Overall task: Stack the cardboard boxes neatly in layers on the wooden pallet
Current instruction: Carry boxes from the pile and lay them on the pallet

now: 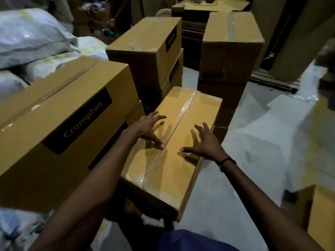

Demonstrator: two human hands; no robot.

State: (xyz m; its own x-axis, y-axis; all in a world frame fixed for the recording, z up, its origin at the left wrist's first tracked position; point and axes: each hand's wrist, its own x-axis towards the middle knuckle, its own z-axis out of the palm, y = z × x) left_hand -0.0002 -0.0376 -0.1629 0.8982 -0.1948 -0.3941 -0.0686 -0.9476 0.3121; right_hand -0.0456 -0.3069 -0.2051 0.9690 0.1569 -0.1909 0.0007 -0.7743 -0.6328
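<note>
Both hands are reaching out over a long taped cardboard box (172, 147) that is lying in the near middle of the scene, its length running from near to far. The left hand (150, 127) is hovering over the left half of the lid with fingers spread wide and straight, gripping nothing; its thumb tip appears to be touching the tape seam, though contact elsewhere is hard to tell. The right hand (204, 142) is spreading its fingers in the same way over the right half of the lid, holding nothing, with a dark wristband (227, 163) sitting on the wrist.

Just to the left of this box, a bigger box printed "Crompton" (59, 129) is sitting higher, on top of other cartons. Farther away, a stack of two boxes (150, 57) is standing in the middle, and to its right a tall stack of boxes (230, 57) is rising beside it. White woven sacks (30, 37) are lying piled at the far left. A wooden pallet (275, 82) is showing on the floor at the far right, behind the tall stack, partly hidden by upright cardboard sheets. One more box (319, 212) is sitting at the near right edge on the pale concrete floor (253, 151)
</note>
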